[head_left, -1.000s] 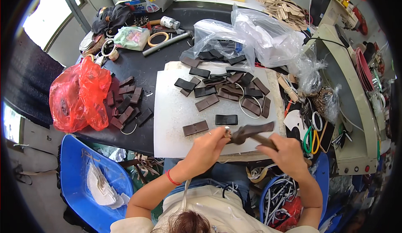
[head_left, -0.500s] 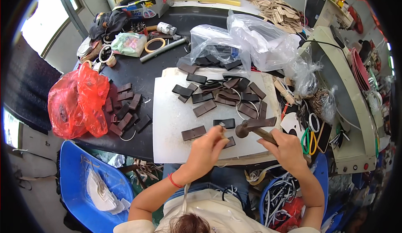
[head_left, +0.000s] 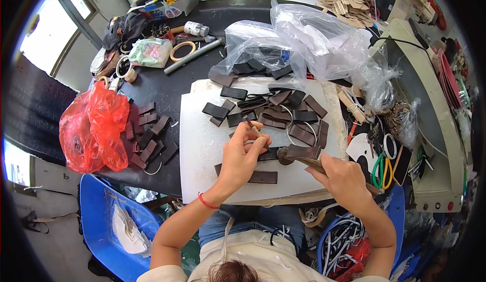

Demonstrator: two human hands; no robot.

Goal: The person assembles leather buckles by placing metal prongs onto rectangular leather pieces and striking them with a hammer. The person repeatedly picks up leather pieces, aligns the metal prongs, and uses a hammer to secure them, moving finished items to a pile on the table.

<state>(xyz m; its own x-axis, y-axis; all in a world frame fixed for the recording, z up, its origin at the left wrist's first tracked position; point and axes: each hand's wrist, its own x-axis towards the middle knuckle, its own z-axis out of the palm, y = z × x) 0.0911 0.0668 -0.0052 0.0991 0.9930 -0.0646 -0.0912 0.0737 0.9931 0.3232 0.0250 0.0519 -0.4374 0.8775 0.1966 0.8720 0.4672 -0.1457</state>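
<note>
My left hand (head_left: 242,156) is closed around a slim punch-like rod (head_left: 251,125) with a dark metal top; it leans, and its lower end is hidden by the fingers. My right hand (head_left: 344,180) grips a hammer (head_left: 304,152) by its wooden handle, the dark head lying low, apart from the rod. Under and beside the hands is a white board (head_left: 202,145). A dark brown leather strip (head_left: 264,177) lies on it near me. A black leather piece (head_left: 269,154) shows partly between the left hand and the hammer head. Farther back is a pile of folded brown and black leather loops (head_left: 276,116).
More leather pieces (head_left: 152,135) lie left of the board by a red plastic bag (head_left: 96,130). Clear plastic bags (head_left: 319,39) stand behind. Scissors (head_left: 382,170) and a pale machine (head_left: 430,125) are at right. Blue bins (head_left: 101,221) flank my lap.
My left hand has moved away from me and left, tilting the rod. The hammer has come down slightly nearer me. A brown strip now shows in front of the hand.
</note>
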